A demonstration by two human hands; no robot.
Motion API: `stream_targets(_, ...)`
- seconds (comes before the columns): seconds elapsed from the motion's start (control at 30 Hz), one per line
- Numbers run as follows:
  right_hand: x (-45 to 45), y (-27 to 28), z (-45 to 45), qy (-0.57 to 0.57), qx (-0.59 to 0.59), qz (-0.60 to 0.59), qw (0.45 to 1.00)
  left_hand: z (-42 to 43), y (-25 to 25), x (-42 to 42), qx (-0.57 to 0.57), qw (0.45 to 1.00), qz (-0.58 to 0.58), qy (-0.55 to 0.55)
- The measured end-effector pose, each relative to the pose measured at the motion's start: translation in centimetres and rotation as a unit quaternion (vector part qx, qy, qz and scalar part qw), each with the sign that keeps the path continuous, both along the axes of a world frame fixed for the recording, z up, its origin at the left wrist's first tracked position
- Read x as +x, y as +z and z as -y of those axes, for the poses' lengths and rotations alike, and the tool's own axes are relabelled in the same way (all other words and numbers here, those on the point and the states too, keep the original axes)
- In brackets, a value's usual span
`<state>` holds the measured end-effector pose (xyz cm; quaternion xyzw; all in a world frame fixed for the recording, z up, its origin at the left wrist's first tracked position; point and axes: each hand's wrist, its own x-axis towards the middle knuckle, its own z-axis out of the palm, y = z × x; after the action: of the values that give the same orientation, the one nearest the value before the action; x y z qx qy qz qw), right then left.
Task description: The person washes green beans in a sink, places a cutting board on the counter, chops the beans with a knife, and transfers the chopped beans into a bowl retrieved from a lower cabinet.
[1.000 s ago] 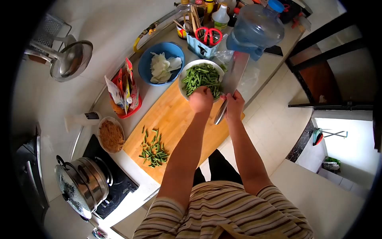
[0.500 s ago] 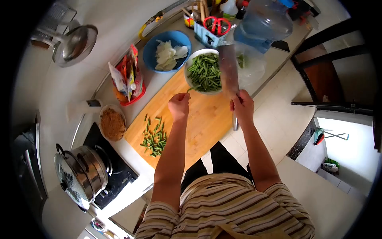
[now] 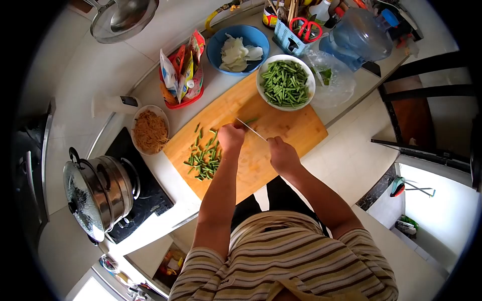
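Note:
My right hand [image 3: 282,155] is closed round the handle of a cleaver [image 3: 252,129], seen nearly edge-on with its blade down at the wooden cutting board [image 3: 311,125]. Close against the blade's tip end, my left hand [image 3: 231,137] has its fingers curled on a green bean [image 3: 250,121], part of which shows past the blade. Cut green bean pieces [image 3: 205,163] lie scattered on the board left of my left hand. A white bowl [image 3: 311,95] full of cut beans sits on the board's far right part. My fingertips are mostly hidden.
Behind the board stand a blue bowl [image 3: 213,45] of pale slices, a red basket [image 3: 190,100] of packets and a utensil holder [image 3: 287,41] with red scissors. A steamer pot [image 3: 103,185] is on the hob at left. A plastic bag [image 3: 341,90] and large water bottle [image 3: 359,37] are right.
The cleaver has come down from over the bean bowl to the board, turning edge-on. My two hands are closer together, and the view has shifted.

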<state>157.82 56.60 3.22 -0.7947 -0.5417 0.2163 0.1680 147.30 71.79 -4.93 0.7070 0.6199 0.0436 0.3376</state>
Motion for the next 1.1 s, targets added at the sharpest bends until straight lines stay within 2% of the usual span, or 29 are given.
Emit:
stream_targets(0.17, 0.6, -0.1, -0.5, 0.028, -0.004, 0.040, 0.999, -0.2, 0.1, 0.1, 0.007, 1.000, -0.004, 0.008)
stream_targets(0.3, 0.3, -0.2, -0.8, 0.019, 0.003, 0.029, 0.999, -0.1, 0.6, 0.2, -0.006, 1.000, -0.015, -0.005)
stream_targets(0.37, 0.0, -0.5, -1.5, 0.005, -0.086, 0.022, 0.996, 0.2, 1.0, 0.4, 0.054, 0.997, -0.032, -0.039)
stream_targets(0.5, 0.6, -2.0, -2.1, 0.009, -0.088, 0.028, 0.996, 0.5, 0.2, 0.4, 0.024, 0.997, -0.035, -0.065)
stream_targets(0.57, 0.8, -2.8, -2.4, -0.011, -0.071, -0.035, 0.997, 0.6, 0.2, -0.4, 0.030, 0.997, -0.018, -0.073)
stream_targets(0.63, 1.5, -3.2, -1.4, -0.015, 0.046, -0.041, 0.998, 0.8, 1.8, -1.8, 0.044, 0.996, -0.028, -0.067)
stream_targets(0.7, 2.6, -3.0, -0.3, -0.056, 0.110, -0.089, 0.988, 1.0, 2.6, -3.3, 0.060, 0.994, 0.084, -0.037)
stream_targets(0.77, 4.1, -3.5, 1.0, -0.083, 0.076, -0.056, 0.992, 0.8, 2.5, -6.3, 0.063, 0.992, 0.102, -0.040)
stream_targets(0.83, 5.3, -3.1, 1.9, -0.052, 0.064, 0.055, 0.995, 0.6, 2.0, -9.7, 0.184, 0.968, 0.129, -0.109)
stream_targets(0.9, 5.0, -2.5, 1.6, -0.028, 0.049, 0.097, 0.994, 0.6, 3.1, -11.7, 0.146, 0.980, 0.094, -0.101)
stream_targets(0.93, 4.6, -2.4, 1.3, -0.009, 0.035, 0.140, 0.990, 0.3, 2.8, -12.7, 0.198, 0.969, 0.106, -0.104)
stream_targets(0.97, 3.8, -2.5, 0.8, -0.003, 0.037, 0.138, 0.990, 0.0, 2.6, -13.8, 0.249, 0.955, 0.116, -0.107)
stream_targets(1.1, -1.0, -4.0, -1.0, -0.019, 0.024, 0.170, 0.985, -3.6, 1.2, -13.4, 0.260, 0.948, 0.129, -0.131)
